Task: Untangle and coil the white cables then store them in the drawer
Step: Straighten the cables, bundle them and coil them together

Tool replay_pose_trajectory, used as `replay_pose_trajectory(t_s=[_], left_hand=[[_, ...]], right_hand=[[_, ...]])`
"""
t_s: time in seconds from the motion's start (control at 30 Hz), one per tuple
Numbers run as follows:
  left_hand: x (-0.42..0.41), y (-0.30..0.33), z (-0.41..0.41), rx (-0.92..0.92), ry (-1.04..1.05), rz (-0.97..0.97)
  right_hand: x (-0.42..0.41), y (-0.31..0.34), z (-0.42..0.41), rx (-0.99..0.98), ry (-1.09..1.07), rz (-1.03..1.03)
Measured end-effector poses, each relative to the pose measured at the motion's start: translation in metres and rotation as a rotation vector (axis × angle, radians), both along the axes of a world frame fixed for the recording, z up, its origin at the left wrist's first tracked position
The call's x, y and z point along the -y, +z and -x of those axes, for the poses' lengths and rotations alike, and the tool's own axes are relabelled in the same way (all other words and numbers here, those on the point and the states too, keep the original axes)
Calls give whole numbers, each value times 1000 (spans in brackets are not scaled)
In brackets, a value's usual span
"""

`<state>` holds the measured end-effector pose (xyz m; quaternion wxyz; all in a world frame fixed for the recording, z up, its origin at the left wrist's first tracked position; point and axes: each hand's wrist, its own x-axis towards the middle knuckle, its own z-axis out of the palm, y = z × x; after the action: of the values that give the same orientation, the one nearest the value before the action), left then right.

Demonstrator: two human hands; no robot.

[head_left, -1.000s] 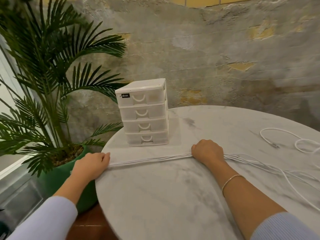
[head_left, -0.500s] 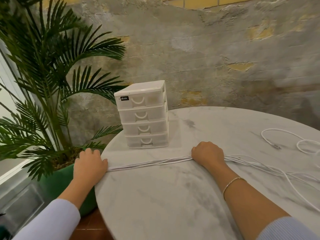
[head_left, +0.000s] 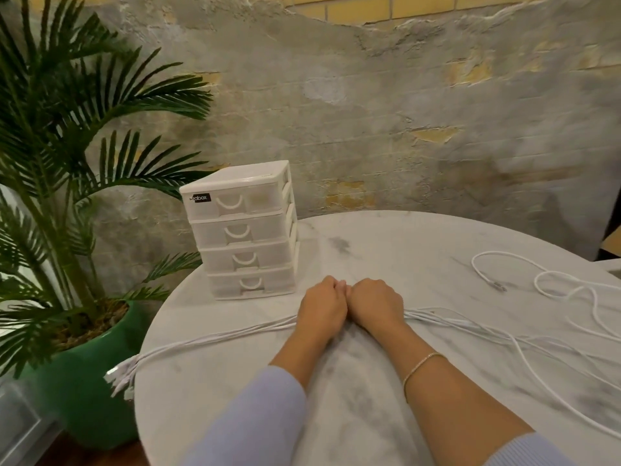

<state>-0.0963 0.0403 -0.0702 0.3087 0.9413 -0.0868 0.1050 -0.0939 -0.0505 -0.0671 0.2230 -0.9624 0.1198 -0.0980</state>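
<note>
Step in hand looks like straightening, pre-coil: left hand (head_left: 321,309) & right hand (head_left: 376,304) sit knuckle to knuckle mid-table, both curled over the white cable bundle (head_left: 215,339), clamped on it. Bundle's plug ends hang off the table's left edge; its tails fan out toward the right edge. Next move prob. calls for folding the bundle into loops w/o re-tangling. Loose cable (head_left: 537,284) near the right edge is still uncoiled. Drawer unit (head_left: 243,230) at the far-left edge, all four drawers closed, needs opening first. Potted palm (head_left: 67,196) stands beside the table (head_left: 403,250), crowding the left.

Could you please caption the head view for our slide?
Both hands grip bundled white cables beside a closed drawer unit.
</note>
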Motion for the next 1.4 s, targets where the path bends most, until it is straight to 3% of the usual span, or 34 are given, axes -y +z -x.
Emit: replay_pose_trajectory(t_s=[0.1, 0.3, 0.7, 0.87, 0.97, 1.07, 1.27, 1.33, 1.4], left_hand=[[3, -1, -3, -11, 1, -102], [1, -2, -11, -46, 3, -76], [0, -7, -16, 26, 43, -164], [-1, -5, -18, 16, 66, -133], [-2, -5, -17, 10, 60, -126], [-2, -4, -15, 10, 42, -117], [-4, -2, -13, -2, 22, -66], [-3, -3, -13, 10, 22, -79], [-3, -4, -14, 20, 28, -86]], right_hand=[[4, 0, -4, 36, -4, -49], [16, 4, -2, 25, 108, -6], [79, 14, 6, -36, 92, 227], [95, 19, 11, -140, 269, -72], [99, 19, 11, -142, 317, -137], [95, 16, 5, -131, 321, -57], [72, 16, 8, -74, 267, 395], [65, 14, 9, -56, 303, 350], [56, 12, 11, -50, 372, 180]])
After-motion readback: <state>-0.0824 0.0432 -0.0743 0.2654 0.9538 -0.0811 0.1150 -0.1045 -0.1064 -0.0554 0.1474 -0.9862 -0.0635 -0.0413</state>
